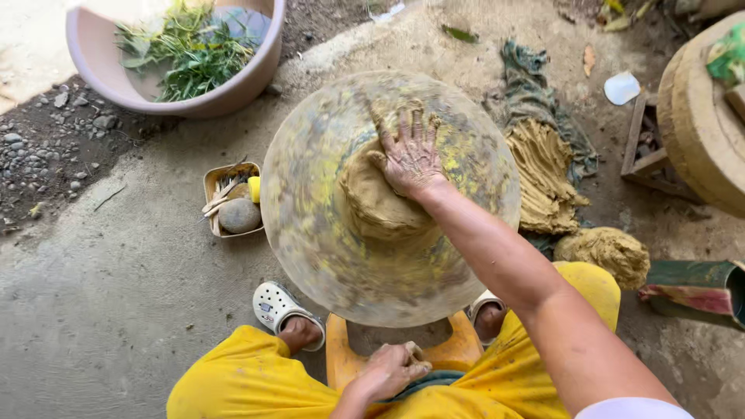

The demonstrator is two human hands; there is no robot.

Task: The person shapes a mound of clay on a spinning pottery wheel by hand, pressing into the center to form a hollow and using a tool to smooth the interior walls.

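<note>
Fingers on lumpy tan clay

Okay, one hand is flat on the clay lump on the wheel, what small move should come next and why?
Probably bring the left hand up to the clay. It rests near the lap, closed on something small I cannot make out, while only the right hand presses the uneven lump, which sits off-centre on the blurred wheel.

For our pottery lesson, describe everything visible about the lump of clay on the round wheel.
The tan-brown lump of wet clay sits near the middle of the round, yellow-stained potter's wheel. It looks soft, uneven and ridged, not yet shaped. The right hand, smeared with clay, presses flat on its top right side. Nothing else touches it.
</note>
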